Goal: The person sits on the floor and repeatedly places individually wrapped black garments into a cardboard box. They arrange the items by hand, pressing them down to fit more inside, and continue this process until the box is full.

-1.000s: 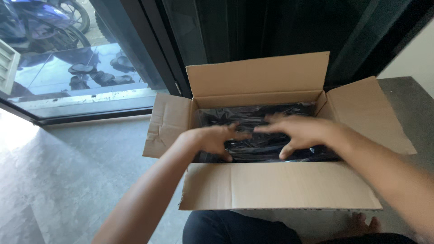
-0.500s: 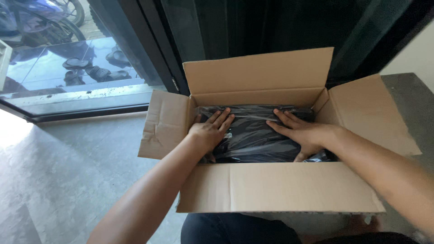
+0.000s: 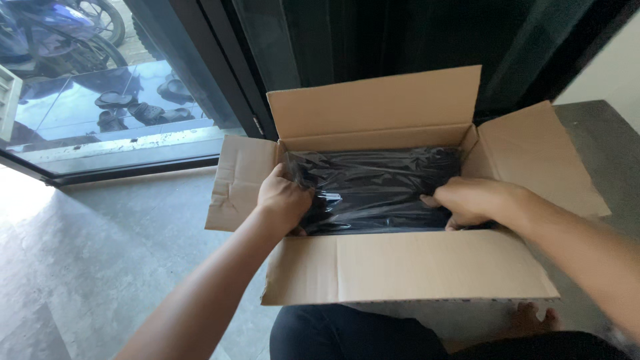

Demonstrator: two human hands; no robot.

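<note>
To the left of the cardboard box (image 3: 400,267), sandals (image 3: 133,110) lie beyond the glass door (image 3: 100,100). The box sits open on the grey floor (image 3: 100,267), flaps spread. Inside it lies a black plastic-wrapped bundle (image 3: 377,190). The left hand (image 3: 283,200) curls around the bundle's left end against the box wall; the right hand (image 3: 470,200) closes on its right end. The step looks like taking hold for a lift; raising it evenly would need both grips firm.

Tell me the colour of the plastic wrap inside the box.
Glossy black plastic wrap, seen in the head view.
</note>
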